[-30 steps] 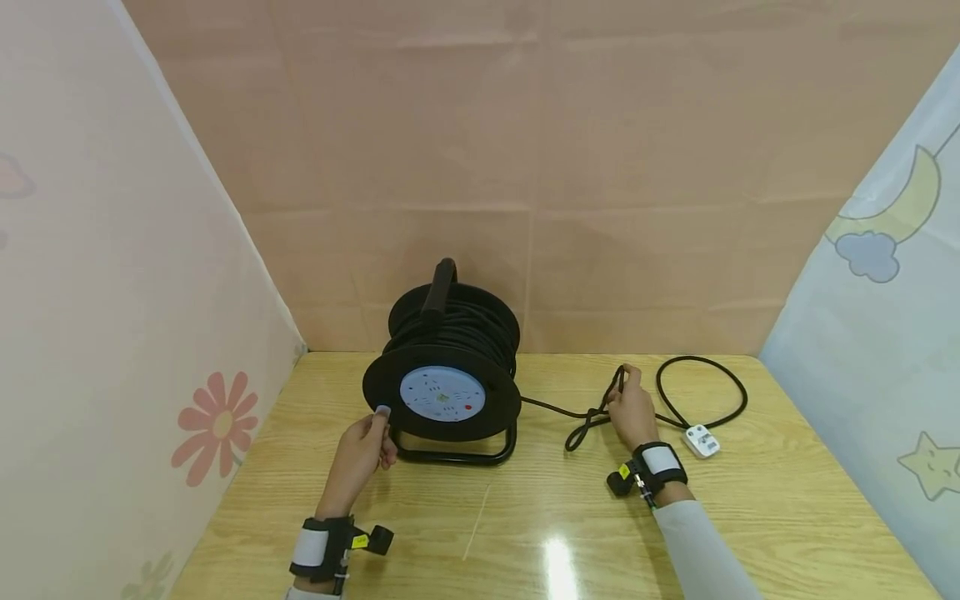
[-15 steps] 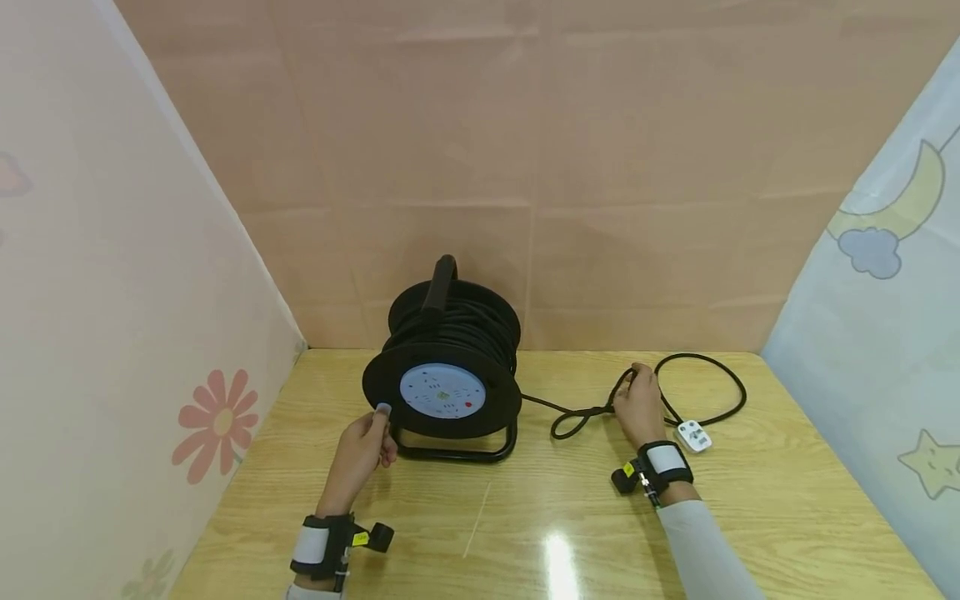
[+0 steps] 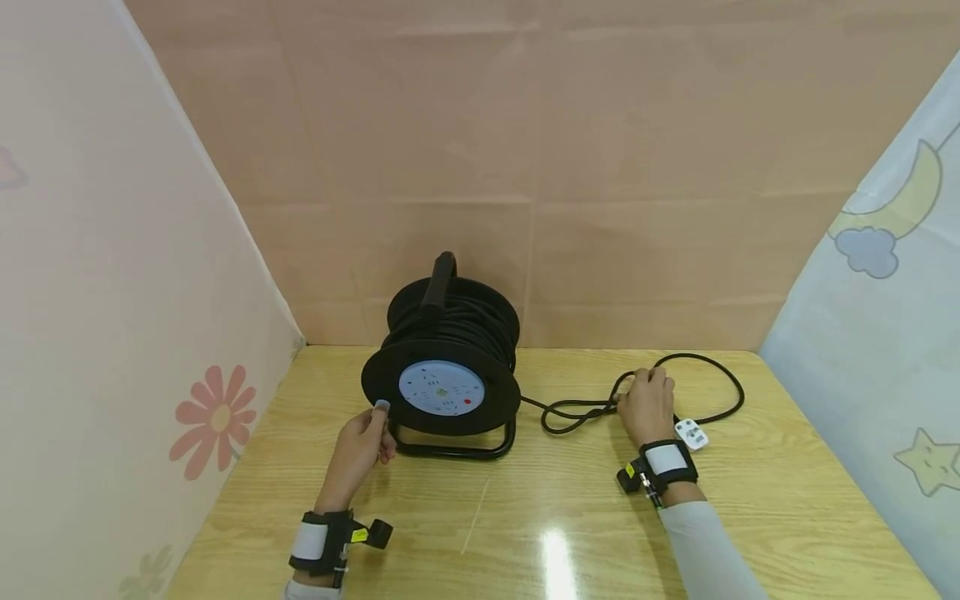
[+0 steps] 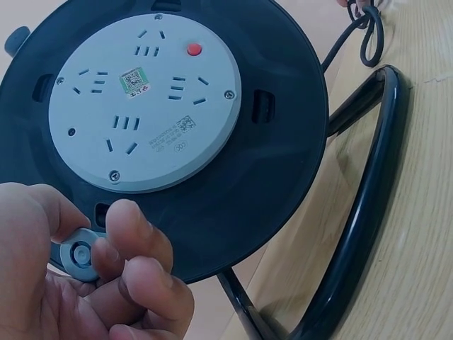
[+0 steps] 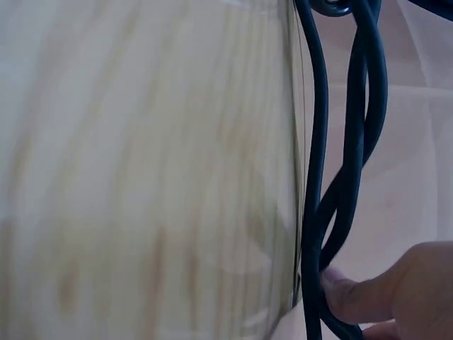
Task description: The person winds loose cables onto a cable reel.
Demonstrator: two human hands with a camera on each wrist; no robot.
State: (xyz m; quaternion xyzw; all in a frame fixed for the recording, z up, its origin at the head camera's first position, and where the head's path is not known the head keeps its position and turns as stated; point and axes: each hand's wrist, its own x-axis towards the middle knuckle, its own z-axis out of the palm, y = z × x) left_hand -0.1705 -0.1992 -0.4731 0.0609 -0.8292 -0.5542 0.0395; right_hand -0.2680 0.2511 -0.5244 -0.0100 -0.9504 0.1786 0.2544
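Note:
A black cable reel (image 3: 498, 392) with a pale socket panel (image 4: 152, 95) and a red button stands upright on its tube frame. My left hand (image 3: 358, 446) is at its lower left edge, thumb and fingers pinching the grey knob (image 4: 80, 253) on the flange. To the right, my right hand (image 3: 647, 408) grips the black cord (image 5: 319, 127), its thumb against the strands in the right wrist view. Between hand and reel the cord lies in long, crossing loops. Past the hand it curves in a wide loop to a white plug (image 3: 692, 434).
The reel's black carry handle (image 3: 438, 287) rises on top, close to the brown back covering (image 3: 637, 208). A wooden table (image 3: 480, 533) lies beneath everything. Printed side panels flank it, a flower (image 3: 217, 421) on the left, a moon (image 3: 915, 196) on the right.
My right hand has moved slightly right with the cord; the upright loop beside it is lower and the loops lie longer and flatter. The plug shifted slightly. My left hand stays at the knob.

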